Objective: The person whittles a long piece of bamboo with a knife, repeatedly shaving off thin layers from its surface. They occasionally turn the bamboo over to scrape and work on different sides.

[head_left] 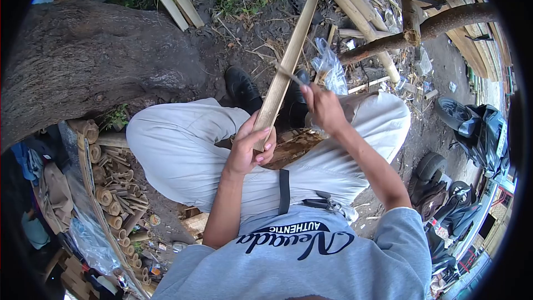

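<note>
A long, flat bamboo strip (291, 55) slants up and away from my lap, its near end between my knees. My left hand (252, 143) is wrapped around that near end, thumb lying along one side. My right hand (323, 105) is closed on the handle of a knife (295, 78), and the handle is mostly hidden in the fist. The knife's blade lies across the strip, touching it partway along, above my black shoes (242, 86).
A thick tree trunk (100, 66) lies to the left. Cut bamboo pieces (114, 194) are piled below it. A branch (422, 32) and bamboo poles (355, 11) stand ahead right, near a clear plastic bag (330, 66). Motorbikes (480, 133) are parked at far right.
</note>
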The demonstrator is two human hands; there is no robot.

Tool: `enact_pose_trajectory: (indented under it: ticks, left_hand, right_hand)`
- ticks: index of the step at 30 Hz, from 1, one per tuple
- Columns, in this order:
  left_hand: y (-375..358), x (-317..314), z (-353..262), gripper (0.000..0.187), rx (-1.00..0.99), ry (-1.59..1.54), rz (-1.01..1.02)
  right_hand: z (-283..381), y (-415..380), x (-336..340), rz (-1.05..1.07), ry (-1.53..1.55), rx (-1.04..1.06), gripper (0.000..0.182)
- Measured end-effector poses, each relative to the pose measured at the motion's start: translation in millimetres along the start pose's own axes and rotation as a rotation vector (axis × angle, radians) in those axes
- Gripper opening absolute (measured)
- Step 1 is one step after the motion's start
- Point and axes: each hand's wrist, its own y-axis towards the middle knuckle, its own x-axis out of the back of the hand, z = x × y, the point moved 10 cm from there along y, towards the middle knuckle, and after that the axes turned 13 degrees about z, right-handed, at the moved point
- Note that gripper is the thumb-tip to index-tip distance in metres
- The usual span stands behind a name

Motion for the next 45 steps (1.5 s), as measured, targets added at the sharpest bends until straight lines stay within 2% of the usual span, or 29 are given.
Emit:
enact_pose_trajectory:
  ticks: [3,4,7,9,13,19,26,29,31,32,33,34,35,38,39,40,41,42,44,45]
  left_hand:
    - [1.8,-5.1,1.9,0.046,0.018,0.022,0.025]
    - [1.2,-3.1,3.9,0.046,0.023,0.021,0.023]
    - [0.7,0.7,10.4,0.042,0.066,0.035,0.027]
    - [1.4,0.3,10.0,0.039,0.078,0.058,0.022]
    - [4.0,3.4,3.3,0.043,0.081,0.111,-0.021]
    - [8.8,13.1,3.2,0.049,0.117,0.184,-0.089]
    - [20.4,16.6,2.0,0.046,0.124,0.277,-0.103]
    - [17.2,15.5,2.3,0.046,0.123,0.270,-0.097]
    - [11.7,9.9,4.5,0.045,0.128,0.266,-0.083]
    - [5.1,0.4,9.5,0.044,0.135,0.214,-0.049]
    - [-1.8,-7.4,14.9,0.044,0.146,0.161,-0.015]
    - [-6.7,-9.5,17.1,0.044,0.153,0.165,-0.008]
    - [-7.9,-9.1,12.5,0.044,0.126,0.163,-0.006]
    - [-11.1,-6.5,7.1,0.047,0.126,0.147,-0.020]
    - [-10.3,-7.5,7.9,0.046,0.123,0.166,0.017]
    - [-8.5,-8.5,6.1,0.046,0.121,0.192,0.057]
    - [-8.5,-6.8,3.8,0.046,0.120,0.195,0.060]
    - [-8.7,-4.3,2.8,0.046,0.122,0.161,0.052]
    - [-7.5,3.8,3.0,0.047,0.127,0.127,0.044]
    - [-7.6,15.4,9.2,0.048,0.190,0.166,0.005]
  right_hand:
    - [54.9,-50.0,-16.2,-0.046,-0.031,0.249,0.035]
    - [61.6,-57.5,-19.2,-0.026,-0.024,0.275,0.037]
    - [54.2,-56.6,-19.3,-0.002,-0.054,0.281,0.041]
    - [51.0,-44.7,-19.1,0.032,-0.120,0.411,0.044]
    - [36.1,-12.7,-10.6,0.001,-0.239,0.377,0.039]
    - [27.7,8.8,-12.9,-0.045,-0.262,0.558,0.043]
    - [-1.5,33.4,-13.1,-0.122,-0.266,0.533,0.047]
    - [-17.3,41.9,-12.4,-0.160,-0.349,0.478,0.047]
    - [-92.3,72.1,9.5,-0.213,-0.323,0.075,0.050]
    - [-151.6,86.4,25.5,-0.210,-0.260,-0.171,0.053]
    - [-210.8,89.3,37.5,-0.080,-0.259,-0.444,0.059]
    - [-239.0,75.8,53.8,-0.219,-0.114,-0.463,0.069]
    - [-272.1,71.5,61.4,-0.323,-0.067,-0.542,0.067]
    - [-273.2,87.9,52.1,-0.358,-0.083,-0.557,0.071]
    - [-218.4,83.9,56.6,-0.431,0.032,-0.348,0.075]
    - [-196.9,79.4,54.9,-0.410,0.173,-0.429,0.078]
    - [-163.7,74.5,53.6,-0.397,0.213,-0.346,0.084]
    - [-151.1,70.9,44.3,-0.359,0.307,-0.371,0.085]
    - [-97.8,52.6,40.2,-0.316,0.454,-0.283,0.085]
    - [-96.1,48.5,19.5,-0.202,0.623,-0.347,0.076]
